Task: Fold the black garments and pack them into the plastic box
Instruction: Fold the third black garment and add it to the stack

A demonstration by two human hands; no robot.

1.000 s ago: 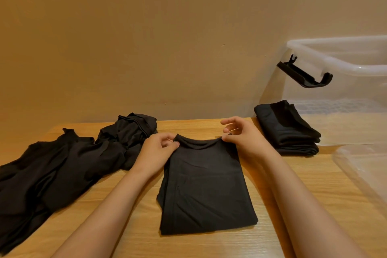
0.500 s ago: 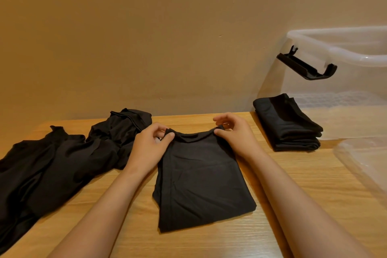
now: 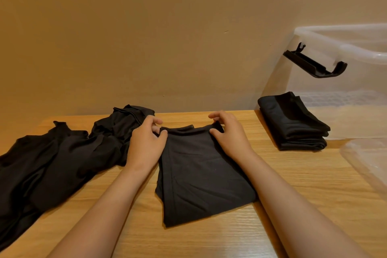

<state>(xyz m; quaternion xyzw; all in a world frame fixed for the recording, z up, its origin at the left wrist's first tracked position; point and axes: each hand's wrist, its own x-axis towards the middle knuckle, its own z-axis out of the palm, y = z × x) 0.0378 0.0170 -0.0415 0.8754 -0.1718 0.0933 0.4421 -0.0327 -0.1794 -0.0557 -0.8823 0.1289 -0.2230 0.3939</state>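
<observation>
Black garment [image 3: 201, 174], half-folded mid-table, is pinched at its far collar corners by the left hand [image 3: 146, 144] and right hand [image 3: 228, 134], likely to fold it toward the near edge.

Probably a room in a home: a wood-grain counter [image 3: 293, 174] against a bare tan wall [image 3: 146, 37], black clothes [image 3: 52, 163], a clear plastic storage box [image 3: 345, 33].

left grip [image 3: 146, 145] and right grip [image 3: 228, 136] both pinch, side by side.
</observation>
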